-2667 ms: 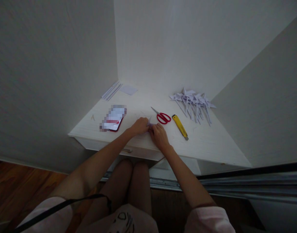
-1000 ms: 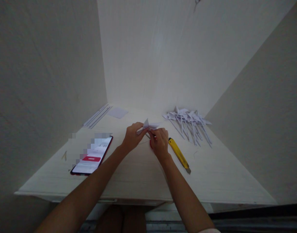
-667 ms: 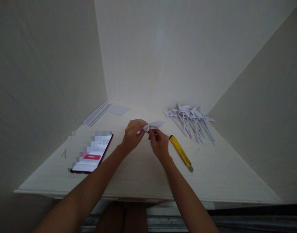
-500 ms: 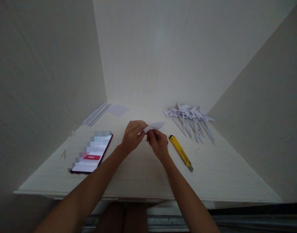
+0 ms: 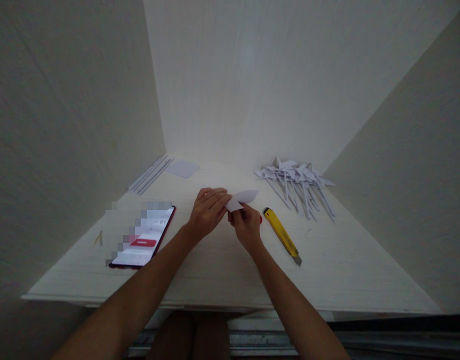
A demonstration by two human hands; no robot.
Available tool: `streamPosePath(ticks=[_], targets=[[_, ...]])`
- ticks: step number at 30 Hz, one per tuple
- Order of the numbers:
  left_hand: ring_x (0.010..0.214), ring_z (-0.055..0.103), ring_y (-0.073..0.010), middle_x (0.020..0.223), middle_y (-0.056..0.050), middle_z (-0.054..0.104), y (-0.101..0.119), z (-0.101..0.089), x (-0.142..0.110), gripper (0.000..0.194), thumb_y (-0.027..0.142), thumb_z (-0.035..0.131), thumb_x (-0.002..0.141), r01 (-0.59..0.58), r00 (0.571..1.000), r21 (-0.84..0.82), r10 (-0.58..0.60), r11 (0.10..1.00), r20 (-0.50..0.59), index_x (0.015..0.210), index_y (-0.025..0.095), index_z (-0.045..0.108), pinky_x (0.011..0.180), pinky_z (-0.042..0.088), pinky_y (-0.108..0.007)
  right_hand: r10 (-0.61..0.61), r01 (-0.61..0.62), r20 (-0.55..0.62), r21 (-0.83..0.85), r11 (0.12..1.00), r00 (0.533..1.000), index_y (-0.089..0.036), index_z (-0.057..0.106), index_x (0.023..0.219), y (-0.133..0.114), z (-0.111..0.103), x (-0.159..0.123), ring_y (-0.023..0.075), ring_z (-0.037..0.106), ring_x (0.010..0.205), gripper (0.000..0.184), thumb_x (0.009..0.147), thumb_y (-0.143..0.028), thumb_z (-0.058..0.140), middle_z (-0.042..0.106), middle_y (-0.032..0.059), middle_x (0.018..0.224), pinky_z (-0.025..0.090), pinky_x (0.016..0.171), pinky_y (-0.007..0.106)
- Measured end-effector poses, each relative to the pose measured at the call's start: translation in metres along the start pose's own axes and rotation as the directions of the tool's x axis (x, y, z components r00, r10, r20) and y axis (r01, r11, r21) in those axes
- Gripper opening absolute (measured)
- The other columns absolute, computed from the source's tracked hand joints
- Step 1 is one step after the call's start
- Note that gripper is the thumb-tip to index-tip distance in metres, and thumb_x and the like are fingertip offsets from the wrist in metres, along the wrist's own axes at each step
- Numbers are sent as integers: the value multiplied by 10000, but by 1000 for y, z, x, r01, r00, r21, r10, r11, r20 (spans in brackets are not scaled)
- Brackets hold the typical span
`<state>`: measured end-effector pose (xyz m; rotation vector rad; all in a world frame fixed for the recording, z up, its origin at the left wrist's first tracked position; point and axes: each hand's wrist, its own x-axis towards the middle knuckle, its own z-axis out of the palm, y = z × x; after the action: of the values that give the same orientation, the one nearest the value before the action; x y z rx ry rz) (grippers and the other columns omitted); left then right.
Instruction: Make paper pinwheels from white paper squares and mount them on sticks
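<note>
Between my two hands is a piece of folded white paper (image 5: 246,196), raised a little above the middle of the table, one pointed flap standing out to the right. The fingers of my left hand (image 5: 207,212) are closed on its left end. From below, my right hand (image 5: 246,224) pinches the paper, its fingertips partly hidden under the fold. A small red thing (image 5: 261,219) shows just beyond the right hand; most of it is hidden. A yellow utility knife (image 5: 282,234) lies to the right with its blade end toward me.
White paper pinwheels (image 5: 299,175) on paper sticks are heaped at the back right. Several paper sticks (image 5: 150,175) and a paper square (image 5: 182,168) lie at the back left. A phone (image 5: 139,250) rests on the white table (image 5: 214,285). Walls stand on three sides.
The folded paper has turned in my hands, and a wider flap now faces me. My left fingers lie further over its left end. The right hand has shifted slightly.
</note>
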<state>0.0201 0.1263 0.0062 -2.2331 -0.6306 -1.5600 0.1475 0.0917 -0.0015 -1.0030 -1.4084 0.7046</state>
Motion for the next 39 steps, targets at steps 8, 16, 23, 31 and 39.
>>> streamPosePath(ticks=[8,16,23,31,39], targets=[[919,613,-175,899,-75,674,-1,-2,-1,169,145,500,811,-7,1000,30,6,1000,31,969,163,558,787,436,-335,87,-89,23,98,991,996,-162,529,609,1,1,1,64,364,399,216,758,-316,500,448,-37,467,280,388,197],[918,610,-189,880,-93,670,-2,-1,-2,180,127,527,793,-22,999,9,22,1000,24,971,143,555,782,444,-332,115,-119,36,179,977,993,-166,517,593,6,3,3,59,349,402,197,749,-284,507,423,-49,454,278,396,191],[948,600,-178,929,-84,671,1,-2,-1,229,99,478,799,4,998,32,-6,999,60,1012,153,543,819,390,-340,-22,19,-18,-164,986,1000,-164,533,635,8,-3,6,88,427,431,206,784,-280,452,485,-27,495,331,436,208],[1007,559,-187,1034,-58,641,-2,-8,3,356,51,426,790,192,959,67,-201,979,201,1089,212,536,828,225,-394,-268,290,127,-592,752,955,-170,548,648,7,-39,24,134,503,558,193,773,-136,405,561,18,590,388,541,233],[823,573,-138,851,-7,651,-7,1,0,105,213,518,834,218,945,-38,-202,975,257,879,214,613,742,270,-334,-258,423,350,-568,706,901,-149,586,813,4,-39,21,142,546,658,172,827,-108,420,600,52,730,424,625,237]])
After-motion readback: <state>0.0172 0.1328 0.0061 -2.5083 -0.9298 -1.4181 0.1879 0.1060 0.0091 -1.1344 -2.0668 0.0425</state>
